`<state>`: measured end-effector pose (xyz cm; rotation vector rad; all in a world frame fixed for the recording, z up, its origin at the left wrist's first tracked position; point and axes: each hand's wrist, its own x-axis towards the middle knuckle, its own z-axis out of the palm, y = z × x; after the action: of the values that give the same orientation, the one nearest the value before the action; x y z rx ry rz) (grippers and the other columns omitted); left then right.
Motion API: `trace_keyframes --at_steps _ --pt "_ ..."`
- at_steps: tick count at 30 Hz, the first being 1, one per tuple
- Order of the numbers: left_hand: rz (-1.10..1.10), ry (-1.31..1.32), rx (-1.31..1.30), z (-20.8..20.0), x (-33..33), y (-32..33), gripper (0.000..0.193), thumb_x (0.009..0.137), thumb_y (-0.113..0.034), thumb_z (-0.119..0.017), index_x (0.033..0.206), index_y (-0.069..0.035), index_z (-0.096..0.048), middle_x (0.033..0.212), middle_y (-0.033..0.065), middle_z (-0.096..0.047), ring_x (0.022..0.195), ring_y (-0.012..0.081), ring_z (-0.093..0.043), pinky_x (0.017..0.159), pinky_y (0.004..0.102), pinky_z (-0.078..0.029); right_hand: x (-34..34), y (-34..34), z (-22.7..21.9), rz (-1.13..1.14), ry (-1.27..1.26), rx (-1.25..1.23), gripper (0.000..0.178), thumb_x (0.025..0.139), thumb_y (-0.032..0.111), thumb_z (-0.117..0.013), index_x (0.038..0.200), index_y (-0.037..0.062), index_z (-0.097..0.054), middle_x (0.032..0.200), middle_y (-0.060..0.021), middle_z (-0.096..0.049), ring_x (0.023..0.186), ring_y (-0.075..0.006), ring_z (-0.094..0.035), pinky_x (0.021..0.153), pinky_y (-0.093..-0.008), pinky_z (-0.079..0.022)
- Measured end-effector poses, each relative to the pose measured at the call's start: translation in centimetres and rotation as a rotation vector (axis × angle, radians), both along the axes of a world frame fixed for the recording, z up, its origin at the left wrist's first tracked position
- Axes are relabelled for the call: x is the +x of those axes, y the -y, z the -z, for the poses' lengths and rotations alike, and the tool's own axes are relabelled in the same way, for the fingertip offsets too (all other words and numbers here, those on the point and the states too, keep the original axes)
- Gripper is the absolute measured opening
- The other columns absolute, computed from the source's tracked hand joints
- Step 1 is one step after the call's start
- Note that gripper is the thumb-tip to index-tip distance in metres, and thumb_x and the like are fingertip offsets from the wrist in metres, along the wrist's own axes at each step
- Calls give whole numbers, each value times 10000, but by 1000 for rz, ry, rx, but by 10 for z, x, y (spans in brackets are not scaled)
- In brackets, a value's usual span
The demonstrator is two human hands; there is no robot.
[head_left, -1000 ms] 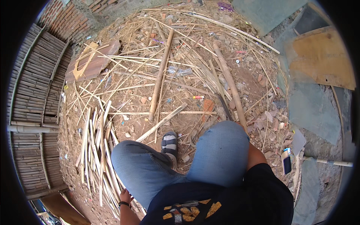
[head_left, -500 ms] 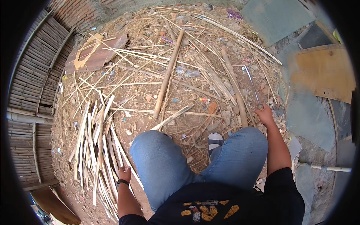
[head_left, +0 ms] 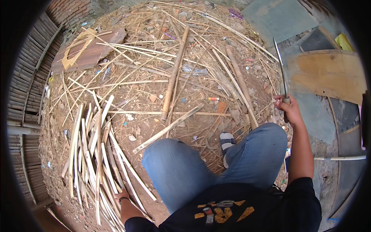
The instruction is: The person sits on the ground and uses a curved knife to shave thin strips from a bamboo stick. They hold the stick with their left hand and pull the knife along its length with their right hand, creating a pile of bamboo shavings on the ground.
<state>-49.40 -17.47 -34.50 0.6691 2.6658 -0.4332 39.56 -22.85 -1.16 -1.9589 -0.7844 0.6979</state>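
Observation:
My right hand (head_left: 292,110) is closed round the wooden handle of a long machete (head_left: 281,69), its thin blade upright and pointing away from me. My left hand (head_left: 121,195) reaches down at the near right side of a pile of split bamboo strips (head_left: 92,154). Its fingers are largely hidden among the strips, so whether they grip one does not show. A single split piece (head_left: 169,127) lies slantwise on the ground just beyond my left knee.
Two round poles (head_left: 176,75) (head_left: 240,75) lie on the ground ahead, among scattered thin strips and rubble. A brown sheet (head_left: 92,50) is at the far left, beside a bamboo wall (head_left: 29,89). Flat grey sheets and a tan board (head_left: 328,69) are at the right.
My right hand has lifted the machete up and to the right, its blade now more upright. My left hand has moved down and slightly left, into the strips. The view has shifted somewhat.

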Motion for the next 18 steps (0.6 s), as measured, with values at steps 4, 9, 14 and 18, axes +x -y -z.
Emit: trace_keyframes --at_steps 4,9,14,18 --pt "-15 88 -22 32 -18 -1 779 1014 -531 -524 1609 -62 -343 1622 313 -313 1441 484 -432 1181 592 -380 -45 -45 -25 -53 -69 12 267 924 105 -732 1155 14 -634 1250 -111 -711 1007 -167 -717 869 -309 -563" --pt "107 -75 -89 47 -7 2 568 1088 -378 -476 1588 -116 -412 1638 244 -310 1471 424 -396 1201 535 -367 -79 -90 -30 -125 -86 13 179 931 113 -751 1043 61 -622 1284 -138 -688 1021 -203 -719 884 -342 -571" --pt "78 -83 -114 5 28 0 542 1037 -422 -614 1524 -212 -504 1601 130 -352 1455 332 -425 1132 531 -454 -102 -105 -21 -173 -65 -13 278 896 100 -769 1137 17 -659 1184 -90 -703 995 -152 -704 866 -320 -552" --pt "134 7 -44 0 41 -4 606 995 -442 -671 1465 -95 -511 1468 170 -481 1355 350 -526 1057 518 -520 -107 -100 -15 -189 -61 -23 341 870 109 -790 1177 3 -685 1107 -60 -704 935 -124 -670 872 -302 -523"
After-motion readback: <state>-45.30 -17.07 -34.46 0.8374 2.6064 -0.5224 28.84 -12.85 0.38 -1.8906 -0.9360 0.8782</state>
